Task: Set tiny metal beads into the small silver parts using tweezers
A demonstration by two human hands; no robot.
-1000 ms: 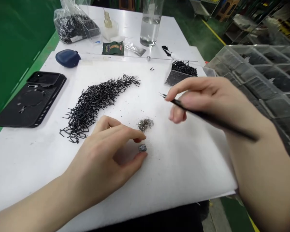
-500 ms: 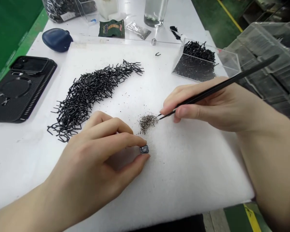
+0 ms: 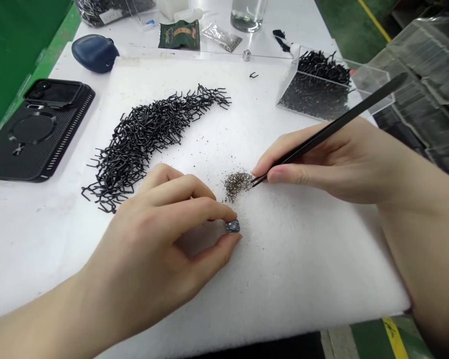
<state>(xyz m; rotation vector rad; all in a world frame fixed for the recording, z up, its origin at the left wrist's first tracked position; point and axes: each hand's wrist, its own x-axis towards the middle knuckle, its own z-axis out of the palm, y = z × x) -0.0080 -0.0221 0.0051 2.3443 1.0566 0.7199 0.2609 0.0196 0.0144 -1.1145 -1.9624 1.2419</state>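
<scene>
On the white foam pad (image 3: 303, 259), the left hand (image 3: 160, 239) pinches a small grey metal part (image 3: 232, 226) between thumb and forefinger, low against the foam. Just beyond it, the right hand (image 3: 333, 159) has its fingers closed around black tweezers (image 3: 329, 129), whose tips touch a little heap of tiny silvery bits (image 3: 237, 182). A curved pile of black wire clips (image 3: 145, 134) lies further left, a clear box of clips (image 3: 318, 85) at far right, and a phone in a black case (image 3: 37, 132) off the pad's left edge
</scene>
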